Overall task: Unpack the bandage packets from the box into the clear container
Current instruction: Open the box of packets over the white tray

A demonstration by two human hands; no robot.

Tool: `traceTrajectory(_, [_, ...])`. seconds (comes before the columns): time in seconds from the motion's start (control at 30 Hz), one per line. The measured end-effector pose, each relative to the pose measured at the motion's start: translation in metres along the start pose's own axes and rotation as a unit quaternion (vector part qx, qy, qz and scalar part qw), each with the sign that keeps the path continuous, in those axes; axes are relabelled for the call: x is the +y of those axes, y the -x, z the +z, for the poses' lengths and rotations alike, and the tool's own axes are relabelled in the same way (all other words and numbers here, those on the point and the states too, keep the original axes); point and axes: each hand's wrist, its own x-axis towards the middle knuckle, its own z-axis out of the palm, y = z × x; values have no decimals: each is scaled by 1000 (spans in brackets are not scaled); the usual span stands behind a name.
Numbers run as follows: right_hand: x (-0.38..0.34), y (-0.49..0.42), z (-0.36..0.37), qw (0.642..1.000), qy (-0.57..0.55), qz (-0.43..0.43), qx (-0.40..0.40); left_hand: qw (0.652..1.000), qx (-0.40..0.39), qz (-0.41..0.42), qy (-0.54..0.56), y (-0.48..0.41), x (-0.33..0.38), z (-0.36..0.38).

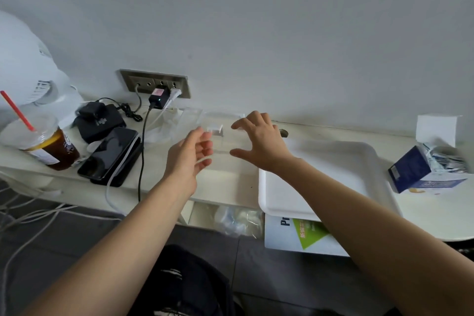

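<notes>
A: What is being shown?
B: The container [218, 137] is being flanked by the left hand [191, 159] and right hand [261, 143], both loose, nothing grasped; the box [410, 169] is lying well right.
A: Risk?
B: Being nearly invisible, the container may be knocked.

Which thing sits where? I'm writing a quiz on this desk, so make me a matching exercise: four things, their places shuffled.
1. blue box
2. drink cup
3. clear container
4. white tray

A. between left hand and right hand
B. far left
C. far right, flap open
D. under the right forearm

Pairs: 1-C, 2-B, 3-A, 4-D
</notes>
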Motion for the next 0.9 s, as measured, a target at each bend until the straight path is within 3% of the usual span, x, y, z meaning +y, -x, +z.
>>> traceTrajectory(0.2, [4, -1, -2, 999, -38, -11, 35, 977, 5, 173, -128, 3, -6, -1])
traceTrajectory(0.3, [3, -4, -8, 994, -69, -15, 85, 964, 42, 186, -184, -2, -16, -4])
traceTrajectory(0.5, [-4, -25, -30, 978, -163, 53, 122, 910, -24, 222, -350, -8, -26, -12])
traceTrajectory(0.57, [-5, -31, -40, 959, -216, 117, 139, 892, -32, 226, -391, -7, -26, -12])
traceTrajectory(0.67, [3, -44, -45, 893, -361, 217, 158, 871, -30, 231, -432, -6, -25, -11])
traceTrajectory(0.73, [8, -50, -41, 857, -431, 245, 143, 863, -34, 233, -448, -6, -24, -10])
traceTrajectory(0.9, [12, -42, -23, 871, -417, 254, 51, 851, -36, 240, -466, -5, -25, -11])
